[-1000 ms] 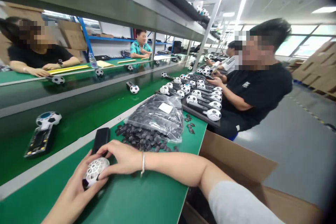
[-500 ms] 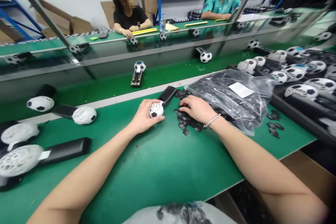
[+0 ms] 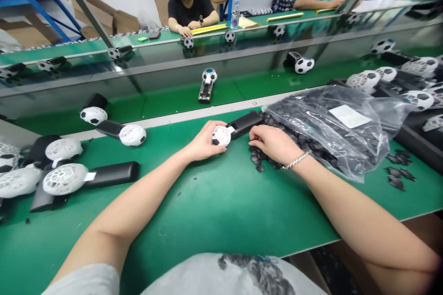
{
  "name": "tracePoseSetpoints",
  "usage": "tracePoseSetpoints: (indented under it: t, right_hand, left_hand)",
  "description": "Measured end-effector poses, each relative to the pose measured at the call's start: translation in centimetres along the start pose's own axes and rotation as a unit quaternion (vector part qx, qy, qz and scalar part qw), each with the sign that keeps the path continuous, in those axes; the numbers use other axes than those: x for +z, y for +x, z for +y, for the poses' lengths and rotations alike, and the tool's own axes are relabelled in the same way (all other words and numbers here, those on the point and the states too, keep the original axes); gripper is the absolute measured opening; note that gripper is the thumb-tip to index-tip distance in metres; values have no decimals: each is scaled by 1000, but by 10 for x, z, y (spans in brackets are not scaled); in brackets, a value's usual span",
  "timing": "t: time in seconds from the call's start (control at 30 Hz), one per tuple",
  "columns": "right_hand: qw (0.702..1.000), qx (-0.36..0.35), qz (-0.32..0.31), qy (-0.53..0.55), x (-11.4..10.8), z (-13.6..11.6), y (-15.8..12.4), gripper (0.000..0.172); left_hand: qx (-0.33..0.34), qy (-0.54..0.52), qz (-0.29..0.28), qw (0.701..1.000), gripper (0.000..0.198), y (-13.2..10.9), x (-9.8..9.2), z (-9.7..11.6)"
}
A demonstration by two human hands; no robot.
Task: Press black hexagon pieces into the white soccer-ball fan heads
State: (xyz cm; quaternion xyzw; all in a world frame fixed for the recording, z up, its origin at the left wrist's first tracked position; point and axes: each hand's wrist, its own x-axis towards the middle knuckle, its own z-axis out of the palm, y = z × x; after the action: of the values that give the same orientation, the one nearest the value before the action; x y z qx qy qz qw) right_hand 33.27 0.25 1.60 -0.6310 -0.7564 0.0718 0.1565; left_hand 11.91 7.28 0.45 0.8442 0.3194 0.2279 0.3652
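My left hand point(image 3: 205, 143) is closed around a white football-patterned ball point(image 3: 220, 136) with open lattice and a few black patches. A black handle point(image 3: 245, 123) is joined to this ball by a white neck and points to the right. My right hand point(image 3: 275, 144) has its fingers curled together beside the handle's end, above the left edge of a pile of small black patches point(image 3: 256, 160). Whatever may be between those fingertips is hidden. Behind my right hand, a clear plastic bag point(image 3: 321, 122) full of black patches lies on the green table point(image 3: 221, 212).
Several ball-and-handle pieces point(image 3: 65, 179) lie at the left, and more fill the black trays point(image 3: 415, 143) at the right. Beyond the table edge, a green conveyor belt point(image 3: 166, 101) carries similar pieces. Loose patches point(image 3: 398, 170) lie near the right tray. Two people sit across.
The view has shifted, so the scene sits farther right. The handle has swung to lie flatter, and my right hand's fingers have drawn together beside it.
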Motion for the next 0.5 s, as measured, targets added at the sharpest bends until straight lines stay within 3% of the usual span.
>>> tracePoseSetpoints:
  t: [0.2,0.37,0.5]
  right_hand:
    - [985,-96,63,133,1,-20,-6,7]
    - [984,-81,69,145,5,-25,-7,7]
    - [976,-119,100,149,7,-24,-6,10]
  left_hand:
    - [66,6,-40,997,60,0,2,-3]
    - [44,4,-41,998,62,1,2,-2]
    - [17,11,-37,999,64,-1,5,3]
